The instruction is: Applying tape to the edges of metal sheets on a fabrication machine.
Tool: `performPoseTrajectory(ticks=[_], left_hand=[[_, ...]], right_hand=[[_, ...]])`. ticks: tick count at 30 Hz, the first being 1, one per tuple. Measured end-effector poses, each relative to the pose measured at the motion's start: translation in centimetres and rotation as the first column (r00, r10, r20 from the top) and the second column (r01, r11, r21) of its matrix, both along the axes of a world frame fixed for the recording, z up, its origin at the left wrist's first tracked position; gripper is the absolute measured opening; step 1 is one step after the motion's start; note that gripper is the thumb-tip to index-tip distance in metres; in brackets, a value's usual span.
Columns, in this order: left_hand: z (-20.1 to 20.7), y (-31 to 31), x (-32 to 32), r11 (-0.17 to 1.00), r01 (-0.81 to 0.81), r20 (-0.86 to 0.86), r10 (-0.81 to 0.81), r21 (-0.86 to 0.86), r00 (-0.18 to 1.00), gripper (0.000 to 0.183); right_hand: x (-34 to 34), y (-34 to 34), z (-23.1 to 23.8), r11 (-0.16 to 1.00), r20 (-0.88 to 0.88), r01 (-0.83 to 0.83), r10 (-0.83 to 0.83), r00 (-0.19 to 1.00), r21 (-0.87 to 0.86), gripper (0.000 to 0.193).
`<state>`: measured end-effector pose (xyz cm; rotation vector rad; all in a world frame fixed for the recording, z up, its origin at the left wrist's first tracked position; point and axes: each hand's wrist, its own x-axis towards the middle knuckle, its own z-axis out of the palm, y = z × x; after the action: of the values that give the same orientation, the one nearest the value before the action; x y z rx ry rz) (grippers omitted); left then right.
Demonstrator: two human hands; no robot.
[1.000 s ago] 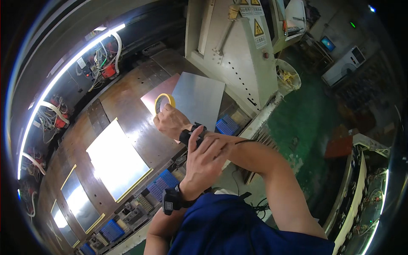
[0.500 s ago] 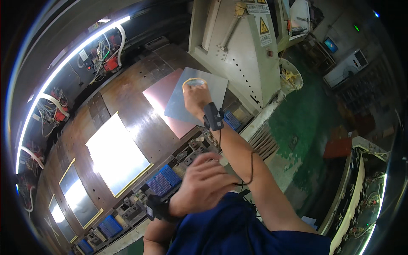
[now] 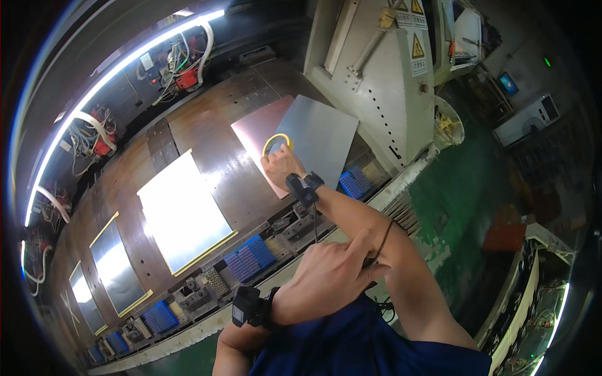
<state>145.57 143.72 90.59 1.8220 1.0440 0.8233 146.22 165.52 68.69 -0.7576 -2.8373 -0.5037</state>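
Note:
My right hand [image 3: 283,164] is closed on a roll of yellow tape [image 3: 268,141], above the overlap of two flat sheets. The grey sheet [image 3: 326,135] partly covers a pinkish sheet [image 3: 254,125] on the metal machine bed [image 3: 207,135]. My left hand [image 3: 329,276] is held in front of my body by my right elbow. Its index finger and thumb are stretched apart, while its other fingers are mostly hidden. A thin black cord [image 3: 390,232] passes by these fingers along my right arm. Black devices are strapped on both wrists.
Bright sheets with yellow taped edges, including a large one [image 3: 185,216], lie leftward on the bed. Blue perforated blocks [image 3: 249,258] line its near edge. A pale machine frame [image 3: 376,94] rises at the right, beside a bin [image 3: 449,122]. Wiring and a light tube are behind.
My right hand has moved left and nearer with the tape roll, from over the grey sheet to the overlap. My left hand has shifted right, its index finger now extended. The view has turned slightly.

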Motion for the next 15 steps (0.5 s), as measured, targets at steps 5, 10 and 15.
performPoseTrajectory(ticks=[5,10,15], left_hand=[[-0.9,0.1,0.4,0.998,0.050,-0.157,-0.053,-0.027,0.986,0.023],[-1.4,2.5,1.3,0.942,0.146,0.552,-0.298,0.303,0.779,0.021],[-5.5,2.3,-0.6,0.924,0.121,0.336,-0.250,0.362,0.908,0.011]], right_hand=[[1.0,2.9,-1.7,0.998,0.044,0.058,-0.058,0.997,-0.016,0.015],[2.2,4.6,-3.1,0.993,-0.015,0.115,-0.115,0.993,-0.019,0.016],[3.0,5.8,-1.6,0.994,-0.106,0.067,-0.076,0.992,-0.086,0.023]])
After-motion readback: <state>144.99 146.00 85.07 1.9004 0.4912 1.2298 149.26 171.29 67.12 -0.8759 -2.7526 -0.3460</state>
